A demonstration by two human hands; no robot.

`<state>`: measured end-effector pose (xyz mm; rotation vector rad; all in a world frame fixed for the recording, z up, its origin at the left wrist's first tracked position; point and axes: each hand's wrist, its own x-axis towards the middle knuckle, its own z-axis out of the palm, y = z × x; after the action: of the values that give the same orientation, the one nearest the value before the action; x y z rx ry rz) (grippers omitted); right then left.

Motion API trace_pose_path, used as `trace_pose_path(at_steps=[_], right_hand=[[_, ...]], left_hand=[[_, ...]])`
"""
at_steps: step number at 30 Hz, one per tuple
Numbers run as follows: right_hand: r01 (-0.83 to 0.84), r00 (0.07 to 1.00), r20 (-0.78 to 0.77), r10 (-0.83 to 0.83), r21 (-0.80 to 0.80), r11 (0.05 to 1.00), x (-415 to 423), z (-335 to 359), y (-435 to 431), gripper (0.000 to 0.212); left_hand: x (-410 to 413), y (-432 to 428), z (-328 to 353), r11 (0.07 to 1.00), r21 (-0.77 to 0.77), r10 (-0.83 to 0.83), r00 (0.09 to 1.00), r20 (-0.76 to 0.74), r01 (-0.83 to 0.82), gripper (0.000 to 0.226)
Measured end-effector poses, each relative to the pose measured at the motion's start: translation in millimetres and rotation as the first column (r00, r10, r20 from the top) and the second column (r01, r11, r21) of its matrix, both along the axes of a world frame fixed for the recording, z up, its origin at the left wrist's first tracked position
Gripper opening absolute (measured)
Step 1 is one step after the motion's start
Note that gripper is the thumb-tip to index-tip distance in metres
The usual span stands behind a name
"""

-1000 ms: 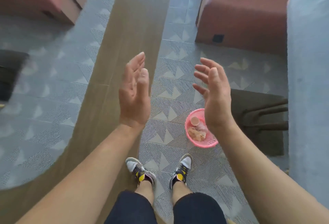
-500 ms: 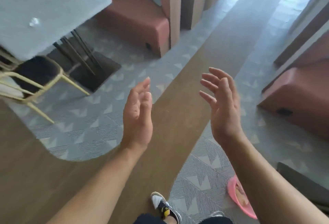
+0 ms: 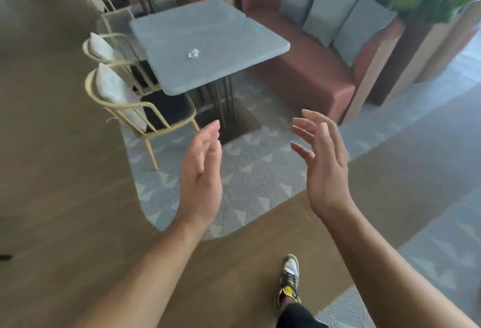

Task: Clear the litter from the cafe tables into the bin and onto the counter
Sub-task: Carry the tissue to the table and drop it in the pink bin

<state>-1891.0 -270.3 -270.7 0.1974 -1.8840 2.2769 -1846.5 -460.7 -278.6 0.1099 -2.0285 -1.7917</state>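
We hold our left hand (image 3: 201, 179) and right hand (image 3: 322, 169) open and empty, apparently between pickups, with a crumpled white paper scrap (image 3: 193, 53) on the grey stone-topped square table (image 3: 234, 41) ahead likely to grasp next.

No legible text, labels, brands, numbers or signs anywhere in view. Frame is motion-blurred.
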Motion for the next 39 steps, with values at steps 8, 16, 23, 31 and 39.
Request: trace_pose_path(at_steps=[8, 16, 23, 31, 39], right_hand=[[-0.187, 0.982, -0.027, 0.188, 0.024, 0.982, -142, 15, -53, 0.037], [-0.315, 0.949, -0.025, 0.314, -0.005, 0.949, -285, 39, -84, 0.039], [-0.338, 0.941, 0.007, 0.338, -0.029, 0.941, -375, 48, -122, 0.037], [-0.319, 0.948, 0.013, 0.319, -0.002, 0.948, -479, 45, -197, 0.037], [-0.302, 0.953, 0.002, 0.303, 0.032, 0.953, -591, 46, -303, 0.036]], left_hand=[[-122, -40, 20, 0.990, 0.027, 0.142, 0.988, -0.060, -0.141, 0.054], [-241, -60, 41, 0.969, 0.137, 0.222, 0.968, -0.115, -0.206, 0.044], [-323, -98, 48, 0.961, 0.150, 0.251, 0.960, -0.127, -0.232, 0.042], [-435, -171, 43, 0.959, 0.138, 0.265, 0.954, -0.138, -0.246, 0.040], [-545, -282, 40, 0.957, 0.167, 0.267, 0.948, -0.172, -0.239, 0.032]])
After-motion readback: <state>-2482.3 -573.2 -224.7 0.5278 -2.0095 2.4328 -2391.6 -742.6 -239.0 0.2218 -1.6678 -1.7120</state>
